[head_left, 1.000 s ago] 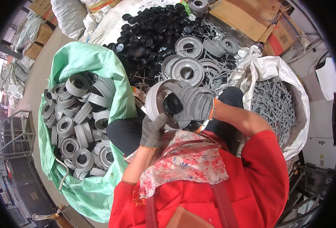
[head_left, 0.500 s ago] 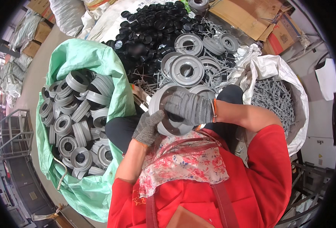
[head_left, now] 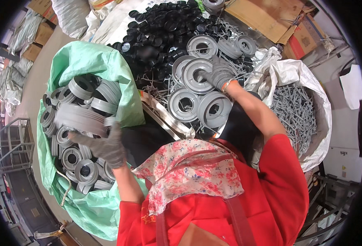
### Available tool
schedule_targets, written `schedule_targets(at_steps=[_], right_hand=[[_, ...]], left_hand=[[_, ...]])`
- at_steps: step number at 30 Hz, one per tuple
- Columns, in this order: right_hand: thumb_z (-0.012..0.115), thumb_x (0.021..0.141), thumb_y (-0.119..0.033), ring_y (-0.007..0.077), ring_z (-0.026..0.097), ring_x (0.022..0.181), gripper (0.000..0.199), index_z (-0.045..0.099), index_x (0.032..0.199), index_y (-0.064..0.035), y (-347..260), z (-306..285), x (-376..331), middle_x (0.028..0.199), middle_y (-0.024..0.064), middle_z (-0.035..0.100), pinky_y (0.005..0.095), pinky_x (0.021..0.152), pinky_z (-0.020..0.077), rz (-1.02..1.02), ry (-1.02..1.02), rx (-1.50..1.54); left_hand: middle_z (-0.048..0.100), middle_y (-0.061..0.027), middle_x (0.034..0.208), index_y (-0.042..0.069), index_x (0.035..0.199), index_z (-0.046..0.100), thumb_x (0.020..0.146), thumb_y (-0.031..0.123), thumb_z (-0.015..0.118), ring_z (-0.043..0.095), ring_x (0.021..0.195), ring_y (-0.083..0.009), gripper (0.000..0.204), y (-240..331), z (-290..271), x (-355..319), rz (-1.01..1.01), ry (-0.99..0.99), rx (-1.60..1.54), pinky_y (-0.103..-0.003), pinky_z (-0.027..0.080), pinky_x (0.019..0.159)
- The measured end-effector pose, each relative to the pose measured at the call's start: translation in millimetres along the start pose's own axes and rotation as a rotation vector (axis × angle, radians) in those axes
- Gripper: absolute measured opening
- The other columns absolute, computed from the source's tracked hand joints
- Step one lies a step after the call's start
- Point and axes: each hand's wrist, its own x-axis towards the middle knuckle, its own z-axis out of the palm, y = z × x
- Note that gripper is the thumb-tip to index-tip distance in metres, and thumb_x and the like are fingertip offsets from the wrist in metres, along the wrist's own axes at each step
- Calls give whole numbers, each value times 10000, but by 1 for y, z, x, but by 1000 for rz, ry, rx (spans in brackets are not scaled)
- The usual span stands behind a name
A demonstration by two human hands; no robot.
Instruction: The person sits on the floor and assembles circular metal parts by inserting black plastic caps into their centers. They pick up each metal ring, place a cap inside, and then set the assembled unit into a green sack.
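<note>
With the gloved left hand (head_left: 103,145) gripping a blurred grey spool (head_left: 80,119) over the green bag (head_left: 86,61) at left, release it low, while the right hand (head_left: 220,74) closes firmly on a centre-top spool (head_left: 197,76).

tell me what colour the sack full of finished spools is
Light green; the sack shows best in the head view, under the gloved left hand.

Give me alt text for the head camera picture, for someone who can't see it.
A seated person in gloves holds a grey plastic spool with the left hand over a green sack of spools, while the right hand touches a flat grey disc in a pile ahead.
</note>
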Motion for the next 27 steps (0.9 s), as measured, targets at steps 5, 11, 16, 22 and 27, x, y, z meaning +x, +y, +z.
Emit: schedule_targets(at_steps=[5,11,16,22,27], right_hand=[[674,661,-423,382,587,980,744,464,1193,53,1,10,19,1042,276,592,412,844,476,71,-381,6],[585,738,-549,360,551,1056,770,457,1185,65,-42,-12,-37,1149,288,525,404,903,435,-202,-463,276],[598,767,-287,333,596,905,317,637,952,-32,94,-23,-1,941,185,630,391,803,467,248,225,170],[458,791,-490,354,569,1035,544,651,1031,-42,216,32,17,1063,238,601,404,899,431,504,-395,-229],[468,799,-363,331,583,1016,411,661,994,-57,159,34,31,1051,224,612,409,880,444,385,-375,-249]], left_hand=[[237,-187,1455,31,1379,315,675,185,756,258,1332,-366,845,17,25,-10,357,-707,62,-425,205,1095],[454,-98,1307,117,1258,470,609,261,720,345,1272,-320,710,26,101,-58,805,-851,303,-534,112,1083],[626,-113,979,58,1062,587,639,198,748,598,931,-251,474,13,98,-52,292,-784,-9,-408,409,902],[638,-59,938,-2,1102,565,724,165,767,592,792,-119,460,22,88,-52,-541,-801,-524,-276,498,677],[628,-57,919,13,1051,567,715,148,762,599,798,-130,412,11,86,-57,-669,-659,-680,-273,496,682]])
